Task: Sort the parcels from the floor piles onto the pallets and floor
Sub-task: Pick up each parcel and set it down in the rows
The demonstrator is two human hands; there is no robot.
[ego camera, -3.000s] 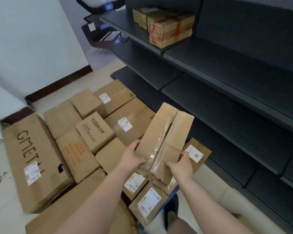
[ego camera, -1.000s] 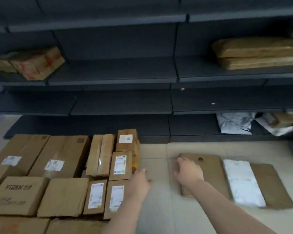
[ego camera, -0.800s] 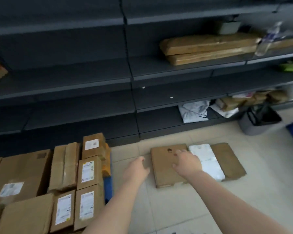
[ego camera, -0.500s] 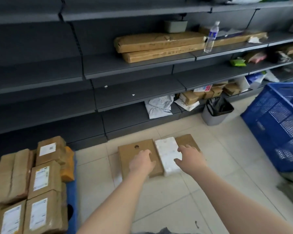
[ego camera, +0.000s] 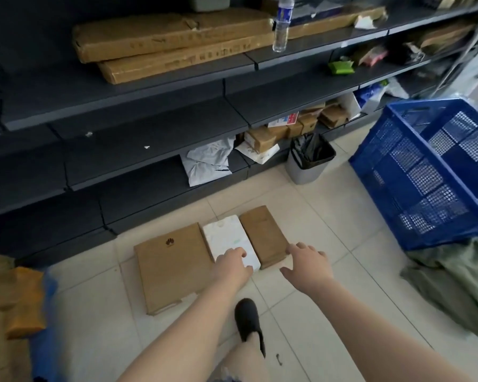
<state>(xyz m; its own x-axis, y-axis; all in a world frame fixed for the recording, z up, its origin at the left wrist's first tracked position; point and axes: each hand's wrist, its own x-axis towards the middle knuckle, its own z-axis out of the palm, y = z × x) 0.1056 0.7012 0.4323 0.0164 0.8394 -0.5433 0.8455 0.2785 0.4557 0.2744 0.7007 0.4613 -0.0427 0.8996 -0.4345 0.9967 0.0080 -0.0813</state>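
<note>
Brown flat box [ego camera: 168, 264], white parcel [ego camera: 226, 238], blue mesh-patterned crate [ego camera: 425, 175], dark grey shelves [ego camera: 122, 111].

I see a blue mesh crate [ego camera: 436, 172] at right, a grey bin [ego camera: 308, 168] with a black liner beside the dark shelving [ego camera: 138, 106], a water bottle [ego camera: 282, 23] upright on a shelf, and olive cloth [ego camera: 453, 285] heaped on the tiles.

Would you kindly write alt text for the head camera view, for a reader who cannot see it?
A person reaches both bare hands, left hand and right hand, down over three flat parcels lying side by side on a tiled floor: a large brown box, a white parcel and a smaller brown parcel. Dark shelves stand behind, a blue crate to the right.
</note>
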